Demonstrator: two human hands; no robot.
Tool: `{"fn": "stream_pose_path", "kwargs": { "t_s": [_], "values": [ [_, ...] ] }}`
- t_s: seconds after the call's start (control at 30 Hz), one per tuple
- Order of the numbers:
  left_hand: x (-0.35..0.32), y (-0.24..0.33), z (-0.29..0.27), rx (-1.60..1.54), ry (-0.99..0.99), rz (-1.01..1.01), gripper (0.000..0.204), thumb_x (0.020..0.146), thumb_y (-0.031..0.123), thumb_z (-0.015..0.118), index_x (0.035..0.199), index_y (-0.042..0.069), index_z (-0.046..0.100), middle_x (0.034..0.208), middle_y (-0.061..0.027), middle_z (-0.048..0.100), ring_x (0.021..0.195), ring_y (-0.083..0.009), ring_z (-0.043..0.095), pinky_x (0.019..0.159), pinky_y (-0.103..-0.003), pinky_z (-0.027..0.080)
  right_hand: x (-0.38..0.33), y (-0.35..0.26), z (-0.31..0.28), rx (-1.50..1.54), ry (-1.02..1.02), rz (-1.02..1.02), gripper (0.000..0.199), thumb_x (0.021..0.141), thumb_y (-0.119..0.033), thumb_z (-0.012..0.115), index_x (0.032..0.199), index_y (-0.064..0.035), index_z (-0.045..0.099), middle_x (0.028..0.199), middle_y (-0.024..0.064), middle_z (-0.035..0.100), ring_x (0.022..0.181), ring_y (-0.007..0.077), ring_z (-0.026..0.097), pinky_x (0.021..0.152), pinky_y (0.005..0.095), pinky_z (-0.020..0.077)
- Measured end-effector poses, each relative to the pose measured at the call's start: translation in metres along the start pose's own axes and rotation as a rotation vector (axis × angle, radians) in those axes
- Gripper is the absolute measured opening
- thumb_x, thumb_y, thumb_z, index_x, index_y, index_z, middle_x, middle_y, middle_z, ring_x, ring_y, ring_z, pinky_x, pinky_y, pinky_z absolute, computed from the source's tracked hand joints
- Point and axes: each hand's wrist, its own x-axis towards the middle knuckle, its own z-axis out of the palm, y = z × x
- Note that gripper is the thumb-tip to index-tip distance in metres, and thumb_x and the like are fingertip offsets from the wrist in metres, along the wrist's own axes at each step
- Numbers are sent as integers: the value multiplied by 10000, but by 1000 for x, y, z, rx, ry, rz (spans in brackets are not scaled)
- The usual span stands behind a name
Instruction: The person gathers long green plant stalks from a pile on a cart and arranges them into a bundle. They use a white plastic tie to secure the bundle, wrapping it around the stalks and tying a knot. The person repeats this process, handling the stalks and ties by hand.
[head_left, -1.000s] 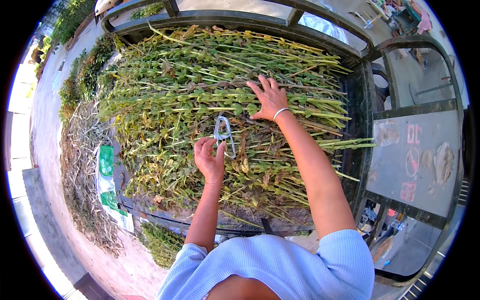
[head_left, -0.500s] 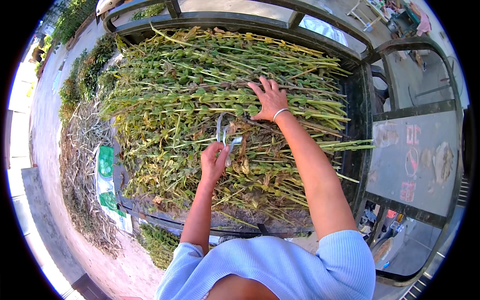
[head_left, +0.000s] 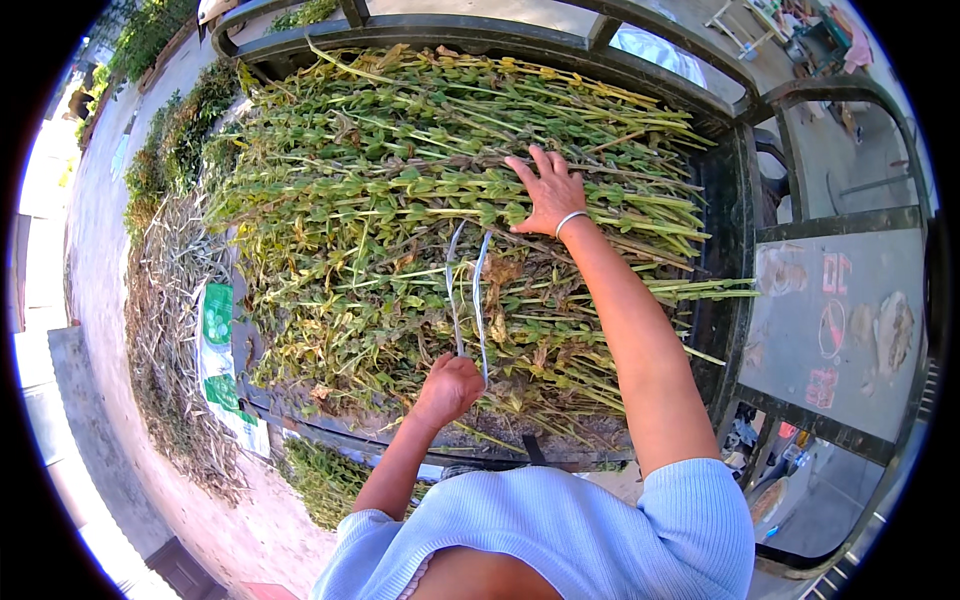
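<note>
Long cut stalks with green and yellowing pods and leaves (head_left: 360, 190) lie in a thick layer on the dark cart bed (head_left: 715, 310). On top of a bunch of stalks rests my right hand (head_left: 552, 194), fingers spread, with a bracelet at its wrist. Nearer my body, my left hand (head_left: 447, 389) is closed on a pale plastic strip (head_left: 481, 300). Two lengths of this strip run from the fist away to the stalks, where their far ends go out of sight among the plants.
Dark metal rails (head_left: 500, 38) border the bed at the back, and a framed side panel (head_left: 820, 320) stands at right. Dry stalks (head_left: 165, 330) lie on the ground at left beside a green and white sack (head_left: 217, 340). More green plants (head_left: 325, 485) lie below the near edge.
My left hand has drawn back toward my body, and the loosely bunched strip is now stretched into two long lengths. My right hand stays spread on the stalks.
</note>
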Motion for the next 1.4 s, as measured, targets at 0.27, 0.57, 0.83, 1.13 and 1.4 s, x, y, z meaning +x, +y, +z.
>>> {"fn": "stream_pose_path", "kwargs": {
  "t_s": [0.27,0.57,0.83,1.13,1.4],
  "values": [
    [-34,2,-64,179,-132,-183,123,696,100,628,775,175,685,1226,-2,530,1214,-279,410,1015,-508,313,0,1,0,-12,-9,-1,1045,502,-512,820,1365,-331,260,1422,76,210,1276,334,256,851,511,409],
    [111,-20,-162,207,361,-113,495,647,69,724,1118,129,585,1299,-107,459,1204,-312,431,1002,-440,371,-3,6,-1,-18,-6,-12,1024,523,-535,804,1370,-324,268,1410,96,214,1250,335,259,823,480,419],
    [248,-60,-143,940,-291,-52,1260,520,395,838,1446,260,-7,1505,-122,28,1383,-291,98,1082,-477,186,-16,-3,-12,30,-9,-113,1070,475,-518,813,1371,-263,288,1392,134,286,1256,368,287,896,521,376],
    [231,-86,-118,841,-18,80,1228,504,343,843,1442,188,65,1460,-107,175,1205,-297,387,1030,-389,323,84,35,-22,133,230,88,701,693,-607,630,1123,-60,545,1089,99,590,1031,265,541,801,448,446],
    [180,-101,-82,573,500,274,553,716,79,553,1254,58,431,1276,-145,446,1039,-292,521,862,-393,448,59,-2,-15,151,-50,-130,607,712,-600,611,890,-20,598,901,150,614,877,292,589,737,421,452]
  ]
}}
